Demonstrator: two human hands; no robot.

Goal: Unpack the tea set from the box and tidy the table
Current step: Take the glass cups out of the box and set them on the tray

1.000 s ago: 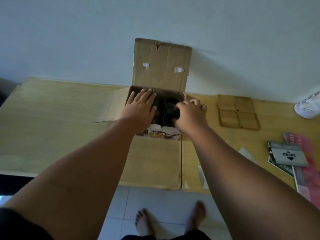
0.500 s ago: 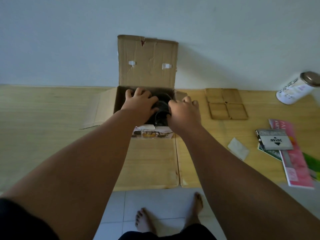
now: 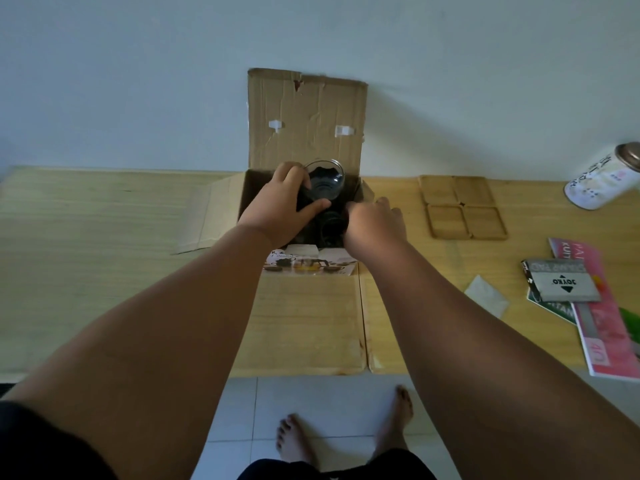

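Observation:
An open cardboard box (image 3: 304, 112) stands against the wall on the wooden table (image 3: 104, 244), its lid flap upright. My left hand (image 3: 280, 206) grips a clear glass cup (image 3: 325, 180) and holds it at the box's mouth, tilted toward me. My right hand (image 3: 375, 223) is closed on a dark round item (image 3: 333, 225) inside the box; its shape is mostly hidden. A printed picture of the tea set (image 3: 308, 263) shows on the box's front flap.
Several wooden coasters (image 3: 462, 206) lie to the right of the box. A white can (image 3: 604, 178) lies at the far right by the wall. Booklets and a grey packet (image 3: 562, 280) sit at the right edge, beside a small paper slip (image 3: 485, 296). My bare feet stand below the table edge.
My left hand has lifted the glass cup up out of the box. My right hand stays low in the box on the dark item. The view has shifted slightly left.

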